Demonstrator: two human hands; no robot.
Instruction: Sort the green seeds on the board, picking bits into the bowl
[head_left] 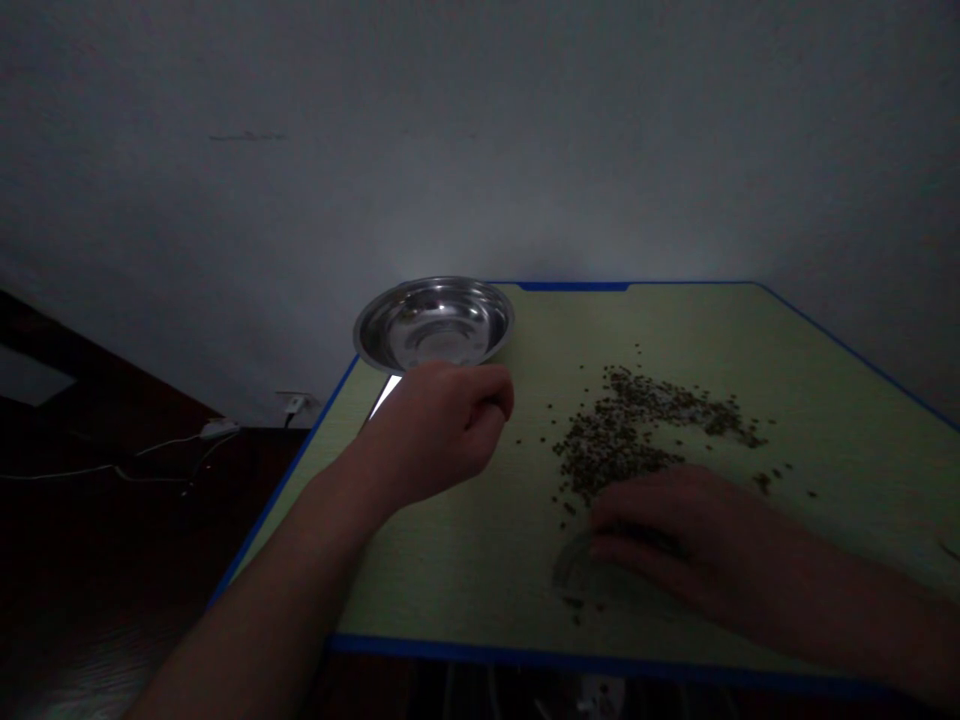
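Observation:
My left hand (454,420) is closed in a fist above the table, just in front of a shiny steel bowl (435,345). Whatever its curled fingers may hold is hidden. My right hand (667,530) is low over the table with fingers and thumb curled round the edge of a faint, clear round dish (574,568). Much of that dish is covered by the hand, and the dim light blurs it. Beyond the right fingertips spreads a loose pile of small dark beans or seeds (615,445), with a few stray ones near the dish.
The pale green tabletop (465,560) has a blue edge and stands against a grey wall (525,150). A bright-screened flat device (385,395) shows partly beside the left wrist. White cables (157,450) and a socket plug (295,405) are at the lower left.

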